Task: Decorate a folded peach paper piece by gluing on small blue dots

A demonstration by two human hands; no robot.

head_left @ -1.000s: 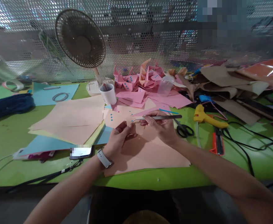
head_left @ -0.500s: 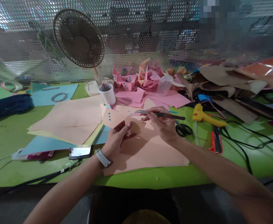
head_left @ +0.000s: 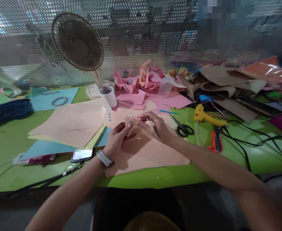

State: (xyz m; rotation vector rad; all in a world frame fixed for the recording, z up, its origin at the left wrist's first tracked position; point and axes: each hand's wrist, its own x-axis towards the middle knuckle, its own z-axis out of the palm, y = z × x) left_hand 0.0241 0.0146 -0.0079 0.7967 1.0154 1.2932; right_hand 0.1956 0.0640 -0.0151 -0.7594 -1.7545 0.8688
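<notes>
My left hand (head_left: pixel 118 136), with a watch on its wrist, pinches a small piece of peach paper (head_left: pixel 135 128) that bears a blue dot. The metal tweezers (head_left: pixel 153 127) lie within my right hand (head_left: pixel 157 128), their tips pointing up. Its thumb and forefinger reach to the right edge of the held paper. Behind my hands lies a folded peach piece (head_left: pixel 115 117) with a few blue dots. Beneath them is a stack of peach sheets (head_left: pixel 153 154).
Scissors (head_left: pixel 184 130), a yellow glue gun (head_left: pixel 209 118) and cables stand to the right. Pink folded papers (head_left: pixel 128 81), a white cup (head_left: pixel 108 97) and a fan (head_left: pixel 78 43) are behind. A phone (head_left: pixel 82 155) and more sheets (head_left: pixel 68 122) lie left.
The tweezers have swung from pointing left at the paper to an upright slant inside my right hand. My right fingers have come to the paper, which now shows a blue dot.
</notes>
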